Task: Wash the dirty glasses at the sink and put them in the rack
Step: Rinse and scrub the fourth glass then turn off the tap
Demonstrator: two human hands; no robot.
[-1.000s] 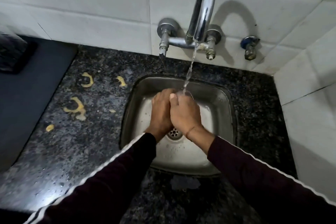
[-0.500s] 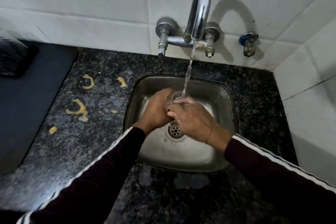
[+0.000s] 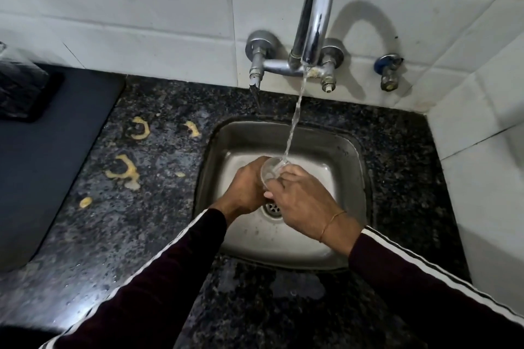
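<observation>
While water ran: fell from tap (image 3: 313, 17) into glass (image 3: 270, 171).
Glass: over sink (image 3: 346, 161), between both hands.
Left hand (image 3: 245, 187): curled round glass.
Right hand (image 3: 304, 204): fingers on rim, gripping.

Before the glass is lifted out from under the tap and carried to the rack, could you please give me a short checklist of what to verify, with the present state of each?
1. Hold on the glass: the left hand wraps its side. Ok.
2. Right hand steadying it: its fingers are at the rim. Ok.
3. Rinse: the water stream lands at the glass mouth. Ok.
4. Glass clean, no soap left: too small and see-through. Cannot tell.
5. Rack ready: no rack in view. Cannot tell.
6. Counter clean for a set-down: yellow smears left of the sink. Not ok.
</observation>
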